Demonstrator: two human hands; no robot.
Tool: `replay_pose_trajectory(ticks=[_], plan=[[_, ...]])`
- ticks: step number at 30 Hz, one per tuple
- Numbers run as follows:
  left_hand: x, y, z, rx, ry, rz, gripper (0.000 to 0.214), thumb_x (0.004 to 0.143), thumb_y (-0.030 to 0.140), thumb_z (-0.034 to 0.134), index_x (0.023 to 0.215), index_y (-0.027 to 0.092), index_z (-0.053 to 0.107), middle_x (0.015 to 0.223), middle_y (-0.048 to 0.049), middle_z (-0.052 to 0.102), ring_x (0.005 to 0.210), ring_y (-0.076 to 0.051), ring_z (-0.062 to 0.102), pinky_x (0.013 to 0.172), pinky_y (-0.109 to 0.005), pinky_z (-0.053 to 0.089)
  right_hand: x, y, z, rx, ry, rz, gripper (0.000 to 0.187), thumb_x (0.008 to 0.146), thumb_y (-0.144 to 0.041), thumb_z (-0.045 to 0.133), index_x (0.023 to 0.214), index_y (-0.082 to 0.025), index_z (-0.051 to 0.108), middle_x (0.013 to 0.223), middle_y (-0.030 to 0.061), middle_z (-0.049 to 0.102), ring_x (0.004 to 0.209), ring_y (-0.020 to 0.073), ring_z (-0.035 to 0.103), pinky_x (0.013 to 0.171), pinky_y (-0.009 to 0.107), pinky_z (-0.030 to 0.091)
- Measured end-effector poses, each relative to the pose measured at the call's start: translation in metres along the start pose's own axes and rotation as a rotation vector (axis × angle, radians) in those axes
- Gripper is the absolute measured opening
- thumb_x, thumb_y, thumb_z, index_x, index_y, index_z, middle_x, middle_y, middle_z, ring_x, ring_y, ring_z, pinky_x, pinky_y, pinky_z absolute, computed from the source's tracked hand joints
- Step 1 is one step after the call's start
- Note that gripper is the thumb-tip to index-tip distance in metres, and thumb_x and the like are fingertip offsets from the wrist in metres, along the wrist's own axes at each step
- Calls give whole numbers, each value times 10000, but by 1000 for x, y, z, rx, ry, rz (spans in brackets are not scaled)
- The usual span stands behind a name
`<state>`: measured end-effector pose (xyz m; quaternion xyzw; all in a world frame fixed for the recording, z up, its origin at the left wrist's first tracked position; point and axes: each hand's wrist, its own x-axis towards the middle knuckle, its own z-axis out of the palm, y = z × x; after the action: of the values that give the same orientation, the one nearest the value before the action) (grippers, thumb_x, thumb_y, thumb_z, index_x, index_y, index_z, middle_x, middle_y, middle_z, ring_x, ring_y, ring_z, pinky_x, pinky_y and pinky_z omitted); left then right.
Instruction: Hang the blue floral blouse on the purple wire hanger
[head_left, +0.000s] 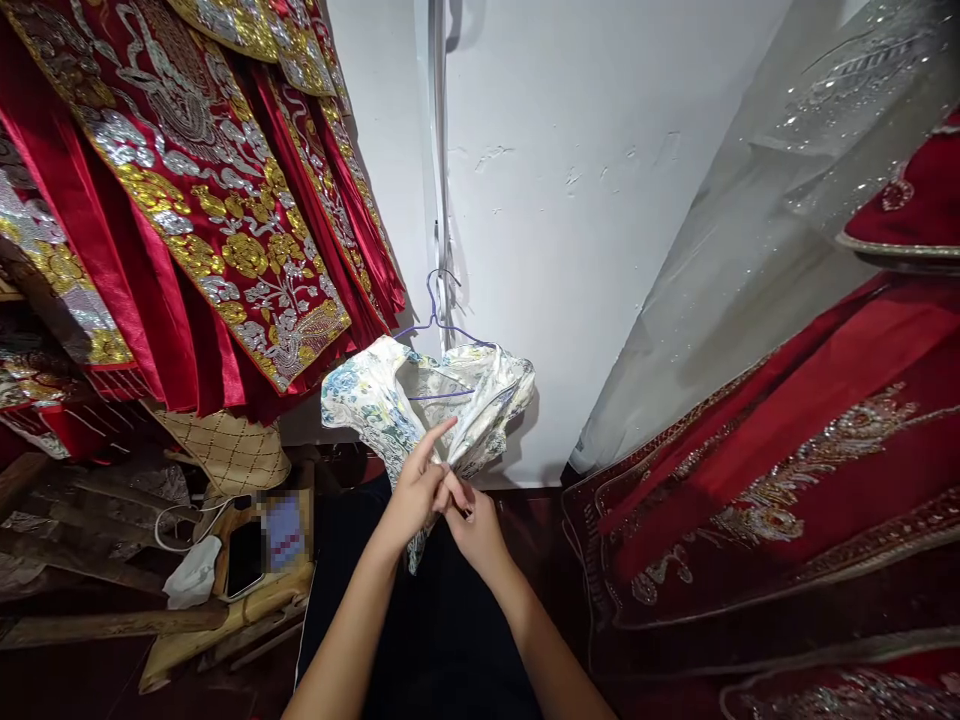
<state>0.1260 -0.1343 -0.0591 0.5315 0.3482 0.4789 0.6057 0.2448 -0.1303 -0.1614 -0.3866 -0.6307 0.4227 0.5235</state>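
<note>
A white garment with a blue and green flower print (390, 395) hangs on a thin blue wire hanger (439, 320) in front of a white wall. My left hand (412, 495) pinches the cloth at its front, forefinger stretched up along the fabric. My right hand (469, 520) is closed on the same spot of the garment, fingertips touching those of my left hand. Both forearms reach up from the bottom of the view.
Red robes with gold and silver embroidery (195, 200) hang at the left. More red embroidered cloth (787, 470) and a sheer sequinned veil (750, 250) fill the right. A phone (244, 558), white cloth and wooden pieces lie at lower left.
</note>
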Motion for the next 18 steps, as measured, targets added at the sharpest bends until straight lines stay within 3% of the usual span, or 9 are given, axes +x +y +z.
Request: replay_pose_trajectory(ticks=[6, 11, 15, 18], plan=[[41, 69, -7, -74, 87, 105, 718, 792, 190, 534, 1493, 165, 379, 587, 2, 662, 349, -37, 304, 458, -195, 358, -1, 9, 1, -135, 19, 36, 364, 867, -435, 589, 663, -211, 387, 596, -45, 331, 558, 111, 345, 507, 245, 281], [68, 115, -8, -101, 58, 193, 752, 723, 122, 524, 1467, 182, 428, 604, 5, 659, 343, -12, 284, 455, -170, 342, -11, 4, -2, -170, 5, 69, 375, 865, -467, 568, 667, -219, 369, 599, -38, 324, 552, 120, 327, 496, 268, 256], [70, 130, -6, -59, 73, 257, 728, 722, 102, 503, 1443, 193, 454, 619, 1, 661, 346, -8, 285, 449, -165, 336, -31, 6, -5, -150, -24, 121, 471, 746, -592, 644, 639, -234, 358, 549, -29, 329, 506, 148, 333, 476, 300, 258], [64, 125, -4, 39, 59, 263, 660, 783, 134, 489, 1439, 205, 463, 624, -2, 654, 351, -25, 310, 451, -183, 353, -40, 8, -13, -133, -54, 155, 444, 782, -579, 633, 632, -234, 397, 538, -17, 377, 503, 165, 376, 482, 314, 289]])
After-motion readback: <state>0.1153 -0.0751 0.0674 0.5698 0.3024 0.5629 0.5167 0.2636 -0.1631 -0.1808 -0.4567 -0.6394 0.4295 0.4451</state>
